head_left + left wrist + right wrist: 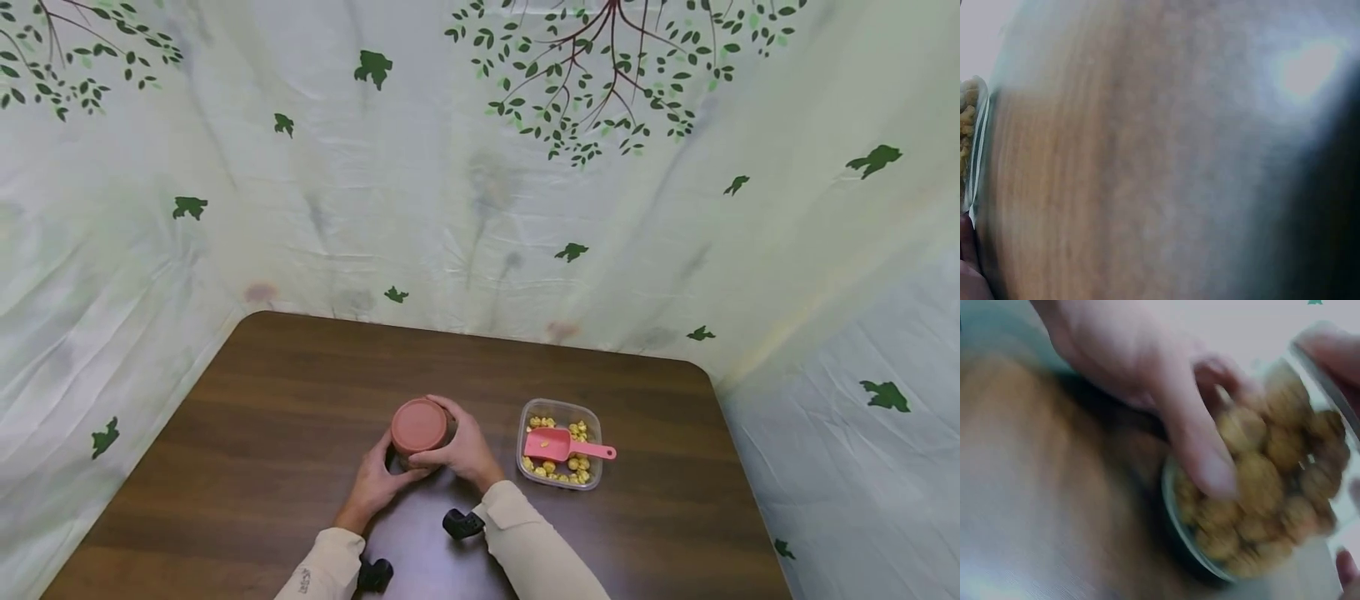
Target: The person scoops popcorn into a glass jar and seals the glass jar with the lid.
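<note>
A clear jar of popcorn [1257, 481] with a reddish-pink lid [420, 426] stands between the two hands over the table. From its left side my left hand [378, 482] holds it, thumb across the front of the body. On the opposite side my right hand [463, 447] grips it high up, fingers and thumb close to the lid's edge. The jar tilts in the right wrist view, where the left hand's thumb presses its wall and fingertips show by the lid's rim. Only the jar's edge [980, 140] and part of a finger appear in the left wrist view, which is blurred.
Right of the hands, a clear plastic tub [596, 482] holds popcorn, with a pink scoop [553, 445] lying across it, handle over the rim. Both stand on a brown wooden table [300, 367]. A leaf-patterned pale curtain [420, 183] hangs around the table's back and sides.
</note>
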Tool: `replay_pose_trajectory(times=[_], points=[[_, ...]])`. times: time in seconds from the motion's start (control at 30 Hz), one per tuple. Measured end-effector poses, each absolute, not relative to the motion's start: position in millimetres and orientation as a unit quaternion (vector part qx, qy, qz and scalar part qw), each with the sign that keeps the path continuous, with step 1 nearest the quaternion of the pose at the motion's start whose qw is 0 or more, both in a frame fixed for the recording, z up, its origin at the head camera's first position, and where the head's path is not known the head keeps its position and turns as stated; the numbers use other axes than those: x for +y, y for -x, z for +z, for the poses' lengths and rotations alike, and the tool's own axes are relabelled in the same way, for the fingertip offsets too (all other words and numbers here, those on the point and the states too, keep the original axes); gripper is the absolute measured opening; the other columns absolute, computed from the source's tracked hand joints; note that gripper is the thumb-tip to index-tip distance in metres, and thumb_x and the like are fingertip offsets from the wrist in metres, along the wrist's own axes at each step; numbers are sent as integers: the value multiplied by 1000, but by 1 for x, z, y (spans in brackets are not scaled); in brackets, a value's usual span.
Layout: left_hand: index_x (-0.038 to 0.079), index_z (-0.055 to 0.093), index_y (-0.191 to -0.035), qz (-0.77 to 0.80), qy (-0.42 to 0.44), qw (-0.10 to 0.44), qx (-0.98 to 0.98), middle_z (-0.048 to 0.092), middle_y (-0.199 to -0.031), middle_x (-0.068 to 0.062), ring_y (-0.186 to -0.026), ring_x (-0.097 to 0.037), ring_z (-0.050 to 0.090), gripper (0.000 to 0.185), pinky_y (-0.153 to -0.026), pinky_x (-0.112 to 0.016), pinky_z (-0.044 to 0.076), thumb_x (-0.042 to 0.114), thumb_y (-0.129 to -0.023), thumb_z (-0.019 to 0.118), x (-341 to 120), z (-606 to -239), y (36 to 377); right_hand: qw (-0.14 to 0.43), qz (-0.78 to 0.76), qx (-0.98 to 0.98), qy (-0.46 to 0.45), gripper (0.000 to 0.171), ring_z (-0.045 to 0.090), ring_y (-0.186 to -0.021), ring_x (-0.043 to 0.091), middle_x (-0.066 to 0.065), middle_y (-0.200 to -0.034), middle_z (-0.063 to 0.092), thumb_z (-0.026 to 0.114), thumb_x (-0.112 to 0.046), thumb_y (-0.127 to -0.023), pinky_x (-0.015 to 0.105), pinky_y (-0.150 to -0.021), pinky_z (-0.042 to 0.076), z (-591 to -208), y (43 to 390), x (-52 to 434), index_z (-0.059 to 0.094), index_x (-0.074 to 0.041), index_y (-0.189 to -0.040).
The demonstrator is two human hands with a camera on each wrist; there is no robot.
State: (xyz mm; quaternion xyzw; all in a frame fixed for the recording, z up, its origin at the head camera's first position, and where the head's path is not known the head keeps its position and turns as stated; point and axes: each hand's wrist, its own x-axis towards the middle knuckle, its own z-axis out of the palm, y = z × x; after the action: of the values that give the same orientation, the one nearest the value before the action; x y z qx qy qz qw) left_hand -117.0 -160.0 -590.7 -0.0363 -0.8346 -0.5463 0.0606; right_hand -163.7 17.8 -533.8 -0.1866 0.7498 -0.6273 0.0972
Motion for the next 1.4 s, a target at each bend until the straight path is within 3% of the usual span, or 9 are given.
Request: replay_pose_trajectory(times=[0.2, 0.33, 0.43, 0.5, 0.67, 1.0, 1.4], points=[[10, 50, -137, -550, 44, 75, -831, 57, -133, -12, -124, -27, 51, 82, -103, -20, 36, 21, -67, 90, -158, -593, 117, 2, -609, 783, 125, 87, 51, -114, 15, -9, -123, 61, 95, -27, -55, 46, -102, 34, -540, 149, 9, 55, -25, -132], [8, 49, -139, -540, 46, 74, -837, 57, -134, -14, -124, -27, 51, 85, -104, -34, 40, 21, -66, 90, -159, -592, 119, -33, -573, 812, 107, 88, 50, -113, 17, -8, -127, 60, 94, -36, -56, 48, -99, 29, -541, 145, 5, 54, -25, -134], [6, 47, -140, -537, 43, 74, -839, 55, -135, -16, -125, -30, 50, 87, -104, -50, 38, 20, -66, 90, -159, -591, 119, -18, -569, 813, 126, 89, 51, -115, 18, -5, -129, 59, 93, -34, -58, 51, -102, 27, -540, 147, 7, 52, -22, -136], [5, 46, -141, -536, 44, 74, -840, 54, -136, -17, -126, -31, 49, 88, -104, -53, 37, 21, -66, 90, -159, -591, 118, 10, -582, 800, 148, 91, 51, -118, 18, -3, -131, 58, 93, -26, -60, 51, -105, 30, -539, 151, 10, 49, -19, -139], [4, 45, -141, -540, 40, 74, -838, 53, -136, -19, -126, -33, 48, 90, -104, -53, 37, 22, -65, 90, -158, -591, 116, 60, -627, 756, 179, 93, 53, -119, 15, -4, -130, 59, 92, -13, -61, 43, -104, 39, -540, 156, 15, 46, -18, -142], [0, 43, -142, -523, 18, 79, -848, 50, -138, -24, -128, -39, 45, 92, -104, -57, 35, 22, -67, 89, -152, -592, 115, 20, -628, 767, 128, 92, 57, -115, 17, 0, -124, 63, 94, -20, -58, 41, -100, 43, -542, 150, 12, 49, -17, -139], [-2, 44, -140, -523, 16, 73, -849, 50, -137, -26, -128, -40, 45, 90, -105, -56, 34, 19, -66, 90, -155, -591, 114, 33, -633, 762, 137, 92, 55, -117, 17, 1, -127, 61, 93, -18, -61, 41, -101, 42, -537, 145, 11, 46, -16, -141]])
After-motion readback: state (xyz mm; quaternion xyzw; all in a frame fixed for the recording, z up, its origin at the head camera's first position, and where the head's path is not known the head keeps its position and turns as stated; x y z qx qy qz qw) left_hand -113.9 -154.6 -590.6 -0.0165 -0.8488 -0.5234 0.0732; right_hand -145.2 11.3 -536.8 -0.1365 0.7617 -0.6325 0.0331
